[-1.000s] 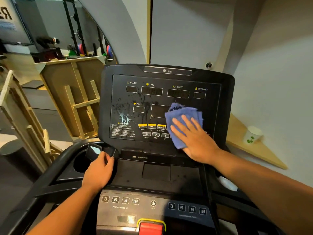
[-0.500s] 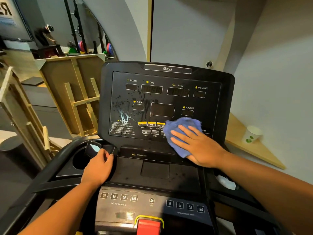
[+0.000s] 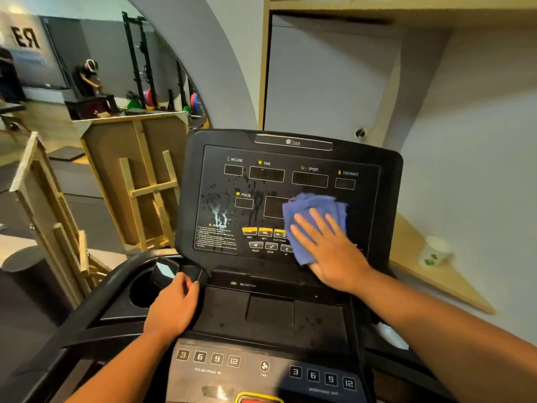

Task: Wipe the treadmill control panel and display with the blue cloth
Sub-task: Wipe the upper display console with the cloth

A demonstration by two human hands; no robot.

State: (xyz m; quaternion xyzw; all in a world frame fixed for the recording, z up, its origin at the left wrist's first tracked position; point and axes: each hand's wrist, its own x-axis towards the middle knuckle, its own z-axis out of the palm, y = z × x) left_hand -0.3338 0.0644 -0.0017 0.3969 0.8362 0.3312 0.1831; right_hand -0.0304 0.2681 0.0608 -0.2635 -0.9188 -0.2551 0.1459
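I log the treadmill control panel (image 3: 290, 199), black and tilted up, filling the middle of the head view. Wet droplets and a pale streak (image 3: 219, 218) sit on its left part, well to the left of my right fingertips, above the caution text. The right hand (image 3: 328, 248) lies flat on the panel's lower right, fingers straight and slightly spread, pressing the blue cloth (image 3: 312, 216) against the surface. The cloth is bunched under and beyond the fingers; its top edge overlaps the right side of the centre display window (image 3: 273, 206), and its left edge covers part of the yellow and grey button rows (image 3: 263, 238). The left hand (image 3: 174, 309) rests lower down, fingers curled over the black console edge beside the cup holder (image 3: 142, 289), thumb touching the edge. I cannot tell how firmly it grips. A paper cup (image 3: 434, 251) stands on the wooden ledge (image 3: 436, 277), well to the right of the right hand.
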